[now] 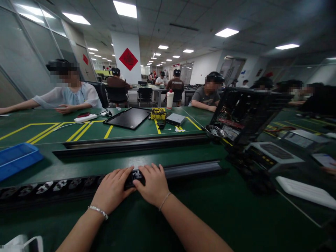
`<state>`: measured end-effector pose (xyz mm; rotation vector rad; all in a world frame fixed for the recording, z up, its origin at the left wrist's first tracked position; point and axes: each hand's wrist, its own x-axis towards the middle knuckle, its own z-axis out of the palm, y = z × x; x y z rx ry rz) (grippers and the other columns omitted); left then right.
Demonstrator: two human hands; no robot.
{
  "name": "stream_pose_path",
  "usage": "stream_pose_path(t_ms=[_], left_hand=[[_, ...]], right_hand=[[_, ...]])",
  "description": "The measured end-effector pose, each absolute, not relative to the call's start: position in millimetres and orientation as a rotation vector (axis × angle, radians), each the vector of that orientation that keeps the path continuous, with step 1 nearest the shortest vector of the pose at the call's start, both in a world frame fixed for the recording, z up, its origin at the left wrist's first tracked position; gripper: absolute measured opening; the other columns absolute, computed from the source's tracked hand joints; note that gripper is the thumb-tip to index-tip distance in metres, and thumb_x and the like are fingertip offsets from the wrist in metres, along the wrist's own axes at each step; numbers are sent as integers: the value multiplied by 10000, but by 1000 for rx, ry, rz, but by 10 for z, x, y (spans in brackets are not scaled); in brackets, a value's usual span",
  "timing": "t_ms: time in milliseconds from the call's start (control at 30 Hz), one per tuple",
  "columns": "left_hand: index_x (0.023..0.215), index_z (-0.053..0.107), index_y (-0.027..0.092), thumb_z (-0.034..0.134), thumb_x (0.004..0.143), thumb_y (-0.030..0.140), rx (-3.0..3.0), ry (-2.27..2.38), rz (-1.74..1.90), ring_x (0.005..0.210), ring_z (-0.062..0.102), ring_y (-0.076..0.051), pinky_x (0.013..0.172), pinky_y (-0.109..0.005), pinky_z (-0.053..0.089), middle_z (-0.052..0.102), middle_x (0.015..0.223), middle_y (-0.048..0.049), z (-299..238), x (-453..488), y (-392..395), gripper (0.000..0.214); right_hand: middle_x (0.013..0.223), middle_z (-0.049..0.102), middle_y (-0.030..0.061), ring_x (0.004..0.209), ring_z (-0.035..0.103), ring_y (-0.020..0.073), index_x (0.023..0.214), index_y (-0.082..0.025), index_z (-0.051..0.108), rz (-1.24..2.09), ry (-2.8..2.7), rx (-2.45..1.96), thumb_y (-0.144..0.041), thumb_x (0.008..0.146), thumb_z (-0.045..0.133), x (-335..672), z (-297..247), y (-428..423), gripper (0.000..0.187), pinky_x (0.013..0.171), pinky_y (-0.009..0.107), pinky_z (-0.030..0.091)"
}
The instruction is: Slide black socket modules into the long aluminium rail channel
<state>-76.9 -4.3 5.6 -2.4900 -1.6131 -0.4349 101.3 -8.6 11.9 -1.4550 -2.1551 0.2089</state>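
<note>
Left grip: was closed on the block's left end.
Right grip: closed on its right, seemingly to steady it.
Block: lay in line with the rail, crosswise on the counter, probably for two-handed reach.

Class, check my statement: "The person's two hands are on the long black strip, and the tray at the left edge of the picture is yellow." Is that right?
Not quite: the tray is blue, not yellow, as the head view shows. The left hand and right hand are indeed on the long black strip.
</note>
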Motion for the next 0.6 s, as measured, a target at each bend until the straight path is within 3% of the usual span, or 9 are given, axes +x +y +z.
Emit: stream_pose_path(t_ms=[133,267,400,600], left_hand=[[1287,415,209,559,750,287,-2410,-1551,-507,1093,509,-261,944,-418,352,603,1157,-88,-16,-776,-68,562],[1294,401,229,551,756,343,-2300,-1537,-602,1178,450,-281,1027,-475,229,566,1223,-90,-78,-754,-96,570],[1303,398,203,542,760,373,-2242,-1572,-646,1212,414,-295,1031,-488,211,542,1256,-104,-117,-715,-91,587],[1286,429,184,506,785,296,-2228,-1515,-665,1221,410,-294,1030,-490,220,523,1284,-100,-163,-642,-48,520]], right_hand=[[1173,570,30,1163,412,260,1088,-306,560,162,-2139,-1491,-516,810,456,829,77,-88,363,989,476,226],[1162,579,0,1146,426,224,1088,-319,549,133,-2131,-1473,-454,857,397,814,57,-78,308,984,432,241],[1076,622,20,1079,477,195,1175,-259,493,124,-2083,-1480,-367,825,461,803,25,37,368,961,366,283],[971,642,43,973,531,185,1016,-215,567,83,-1989,-1476,-330,785,510,771,-32,191,264,921,331,310]])
